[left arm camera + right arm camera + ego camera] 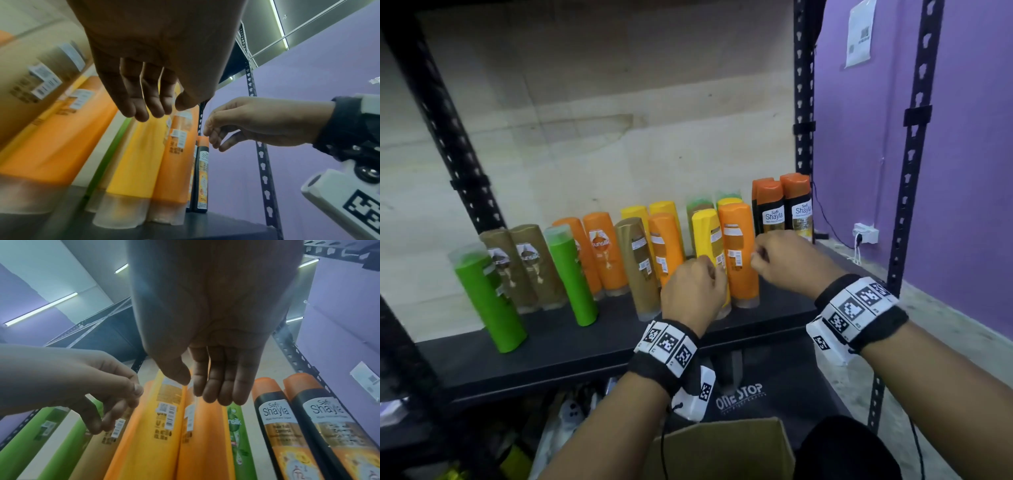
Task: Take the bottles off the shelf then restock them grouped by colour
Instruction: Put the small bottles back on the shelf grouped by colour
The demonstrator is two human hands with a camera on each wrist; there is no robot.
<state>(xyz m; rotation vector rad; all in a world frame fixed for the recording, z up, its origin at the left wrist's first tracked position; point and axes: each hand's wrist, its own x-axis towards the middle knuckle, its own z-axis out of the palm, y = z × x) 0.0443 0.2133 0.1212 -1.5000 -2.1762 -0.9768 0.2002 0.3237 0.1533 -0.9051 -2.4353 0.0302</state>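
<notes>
On the black shelf [551, 349] stand green [486, 301], brown [530, 263], orange [602, 253] and yellow bottles, cap down. A yellow bottle [708, 233] and an orange bottle [739, 253] stand side by side at the front. My left hand [717, 274] hovers in front of the yellow bottle [139, 154], fingers [144, 104] loosely curled and empty. Just right of the orange bottle [205, 443], my right hand [758, 255] holds nothing, its fingers [224, 389] hanging relaxed. Black-and-orange Shayla bottles [784, 209] stand at the far right.
A black perforated upright [803, 120] bounds the shelf on the right, with a purple wall [962, 171] beyond. Below the shelf are a cardboard box [722, 445], a black "ONE STOP" bag [739, 397] and loose packets at lower left. A second post [914, 137] stands nearer me.
</notes>
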